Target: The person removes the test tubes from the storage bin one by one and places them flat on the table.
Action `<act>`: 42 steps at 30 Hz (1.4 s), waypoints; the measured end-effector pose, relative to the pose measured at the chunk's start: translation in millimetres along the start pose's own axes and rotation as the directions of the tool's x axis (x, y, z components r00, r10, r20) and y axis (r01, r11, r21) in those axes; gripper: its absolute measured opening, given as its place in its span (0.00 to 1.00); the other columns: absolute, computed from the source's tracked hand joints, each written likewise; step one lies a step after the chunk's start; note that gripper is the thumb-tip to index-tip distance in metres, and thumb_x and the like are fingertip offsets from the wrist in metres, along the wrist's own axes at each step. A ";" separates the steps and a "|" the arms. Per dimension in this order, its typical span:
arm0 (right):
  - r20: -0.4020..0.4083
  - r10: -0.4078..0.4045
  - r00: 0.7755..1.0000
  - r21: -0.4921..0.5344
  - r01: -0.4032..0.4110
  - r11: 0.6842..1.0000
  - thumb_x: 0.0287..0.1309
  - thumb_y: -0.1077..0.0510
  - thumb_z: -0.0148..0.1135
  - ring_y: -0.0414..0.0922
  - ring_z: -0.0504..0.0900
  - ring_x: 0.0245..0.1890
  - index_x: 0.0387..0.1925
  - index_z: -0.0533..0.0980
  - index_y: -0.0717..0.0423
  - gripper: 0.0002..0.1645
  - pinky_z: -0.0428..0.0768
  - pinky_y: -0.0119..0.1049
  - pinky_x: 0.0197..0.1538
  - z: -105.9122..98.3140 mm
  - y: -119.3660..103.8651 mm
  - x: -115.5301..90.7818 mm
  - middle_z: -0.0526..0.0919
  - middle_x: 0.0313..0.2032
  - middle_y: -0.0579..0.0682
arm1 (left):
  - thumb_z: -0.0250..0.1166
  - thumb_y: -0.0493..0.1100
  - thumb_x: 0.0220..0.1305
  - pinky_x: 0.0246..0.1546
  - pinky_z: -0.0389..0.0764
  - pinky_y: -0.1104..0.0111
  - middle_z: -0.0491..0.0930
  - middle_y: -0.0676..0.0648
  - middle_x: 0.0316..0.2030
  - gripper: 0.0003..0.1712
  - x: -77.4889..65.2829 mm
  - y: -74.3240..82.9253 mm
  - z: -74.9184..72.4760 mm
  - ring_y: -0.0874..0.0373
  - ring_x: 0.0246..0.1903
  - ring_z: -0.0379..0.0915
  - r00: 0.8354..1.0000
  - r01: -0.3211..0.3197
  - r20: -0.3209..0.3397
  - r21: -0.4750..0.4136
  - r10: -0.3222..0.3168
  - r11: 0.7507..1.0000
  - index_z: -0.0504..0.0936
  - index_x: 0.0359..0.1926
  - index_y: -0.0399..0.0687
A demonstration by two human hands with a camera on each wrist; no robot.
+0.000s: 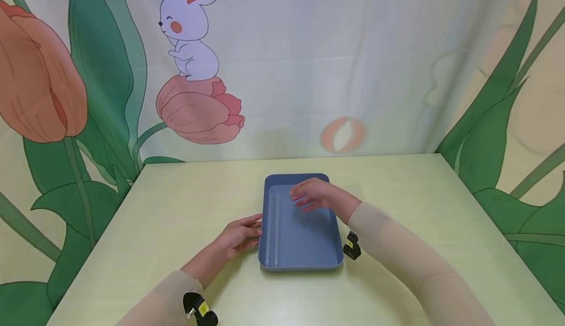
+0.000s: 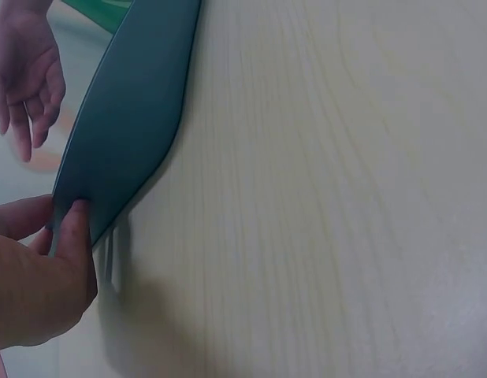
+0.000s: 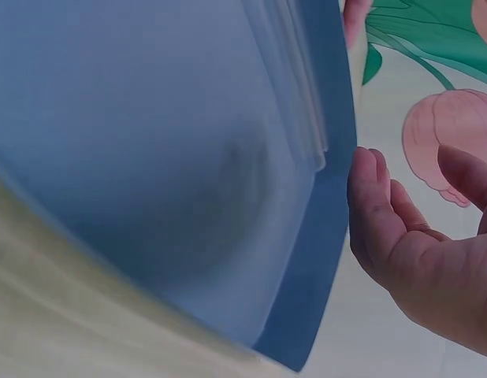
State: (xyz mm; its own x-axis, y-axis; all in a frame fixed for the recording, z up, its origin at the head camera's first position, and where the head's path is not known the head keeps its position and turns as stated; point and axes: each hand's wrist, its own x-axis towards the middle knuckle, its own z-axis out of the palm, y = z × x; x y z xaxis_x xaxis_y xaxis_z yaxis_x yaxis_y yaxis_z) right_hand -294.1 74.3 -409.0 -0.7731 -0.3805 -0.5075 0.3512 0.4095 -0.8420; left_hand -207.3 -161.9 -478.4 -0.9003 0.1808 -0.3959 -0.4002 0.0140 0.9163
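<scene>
A blue rectangular tray [image 1: 309, 247] with low walls and rounded corners lies on the table, its long sides pointing away from me. Long parallel ridge-like lines [image 1: 274, 228] run along its left side. At the tray's left wall is my left hand [image 1: 240, 235], fingers loosely extended and touching the outer side; the left wrist view shows its thumb [image 2: 76, 228] against that wall. Above the tray's far right part hovers my right hand [image 1: 313, 193], holding nothing. Its fingers are relaxed and gently bent, with the thumb apart from them in the right wrist view.
The pale wood-grain table [image 1: 185, 193] stretches to both sides of the tray. Behind it hangs a cloth backdrop [image 1: 287, 71] printed with a rabbit, tulips and leaves. Black wrist mounts [image 1: 351, 246] sit on both beige sleeves [image 1: 410, 252].
</scene>
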 end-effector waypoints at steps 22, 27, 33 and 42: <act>-0.017 0.081 0.997 0.082 -0.079 0.993 0.72 0.60 0.56 0.57 0.80 0.63 0.66 0.72 0.68 0.25 0.82 0.50 0.65 28.1 8.7 31.6 0.77 0.64 0.65 | 0.57 0.27 0.71 0.43 0.85 0.73 0.68 0.30 0.72 0.31 0.8 1.2 -0.1 0.65 0.42 0.82 1.000 -0.003 -0.018 -0.018 0.003 1.000 0.66 0.74 0.33; -0.024 0.107 0.994 0.123 -0.103 0.987 0.70 0.61 0.57 0.55 0.81 0.56 0.62 0.72 0.70 0.23 0.83 0.52 0.63 33.6 15.3 39.4 0.78 0.52 0.59 | 0.56 0.27 0.71 0.41 0.85 0.75 0.67 0.30 0.72 0.31 0.8 1.4 0.6 0.65 0.41 0.82 1.000 0.000 -0.015 -0.028 0.000 1.000 0.66 0.74 0.33; -0.047 0.129 0.991 0.145 -0.121 0.982 0.69 0.62 0.59 0.54 0.81 0.56 0.64 0.71 0.69 0.25 0.81 0.54 0.65 37.6 18.1 42.9 0.77 0.62 0.65 | 0.56 0.27 0.70 0.38 0.83 0.75 0.68 0.30 0.71 0.31 2.0 0.5 0.0 0.66 0.40 0.81 1.000 0.002 -0.022 -0.025 -0.003 1.000 0.66 0.74 0.33; -0.048 0.148 0.988 0.168 -0.138 0.976 0.69 0.63 0.58 0.59 0.76 0.67 0.66 0.68 0.70 0.28 0.79 0.53 0.68 41.7 18.0 43.9 0.72 0.69 0.68 | 0.55 0.27 0.71 0.40 0.84 0.74 0.68 0.29 0.71 0.31 0.7 -0.1 0.1 0.64 0.42 0.81 1.000 0.006 -0.023 -0.018 -0.007 1.000 0.66 0.74 0.32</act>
State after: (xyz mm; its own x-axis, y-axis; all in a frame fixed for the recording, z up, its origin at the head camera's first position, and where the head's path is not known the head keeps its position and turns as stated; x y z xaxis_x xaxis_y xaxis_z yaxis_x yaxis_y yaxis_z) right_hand -299.7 30.4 -454.1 -0.7369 -0.2753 -0.6174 0.5385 0.3129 -0.7824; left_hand -207.8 -161.6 -478.7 -0.9013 0.1583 -0.4034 -0.4089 -0.0027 0.9126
